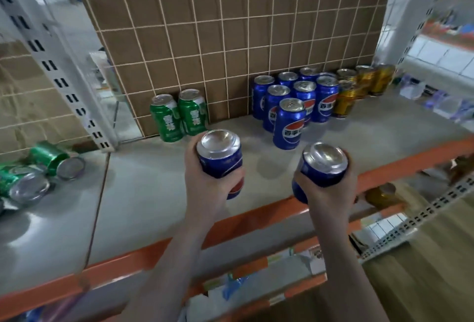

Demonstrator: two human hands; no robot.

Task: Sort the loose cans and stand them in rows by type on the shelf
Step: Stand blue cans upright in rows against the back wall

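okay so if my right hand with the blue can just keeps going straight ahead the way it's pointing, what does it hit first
Most likely the front blue can of the standing blue group. The right hand, its grip around a blue can, points up toward the back of the shelf, and that can stands nearest in that line. Depth is hard to judge from one view.

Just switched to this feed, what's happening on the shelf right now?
A person is sorting cans. The left hand and the right hand each hold a blue can over the shelf. Blue cans already stand grouped by the back grid, with gold cans to their right and two green cans upright to their left. More green cans lie tipped over at far left.
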